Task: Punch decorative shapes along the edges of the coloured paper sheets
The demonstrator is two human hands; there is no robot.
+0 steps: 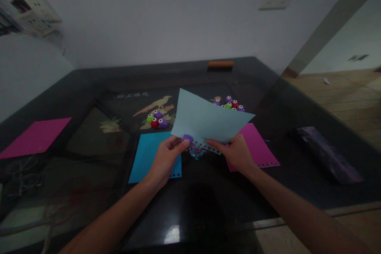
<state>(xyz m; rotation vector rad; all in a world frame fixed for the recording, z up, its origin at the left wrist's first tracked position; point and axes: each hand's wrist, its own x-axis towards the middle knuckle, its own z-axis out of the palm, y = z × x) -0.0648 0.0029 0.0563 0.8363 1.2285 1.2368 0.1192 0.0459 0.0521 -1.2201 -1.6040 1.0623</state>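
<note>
A light blue sheet of paper point(205, 117) is held up over the table, with a row of small punched holes along its near edge. My left hand point(166, 154) is closed on a small purple paper punch point(187, 138) at the sheet's near left corner. My right hand point(236, 151) pinches the same edge farther right, thumb on top and fingers hidden behind. Below the edge lies a small heap of coloured paper bits point(196, 151). A bright blue sheet point(145, 154) lies partly under my left hand, and a pink sheet point(257, 145) lies beside my right; both show punched holes along their near edges.
Several coloured punches point(154, 121) sit left of the held sheet, and more punches point(235, 104) stand behind it. Another pink sheet point(35, 137) lies far left. A dark long case point(329, 154) lies right, and an orange-brown bar point(220, 64) near the wall. The table point(208, 206) is dark and glossy.
</note>
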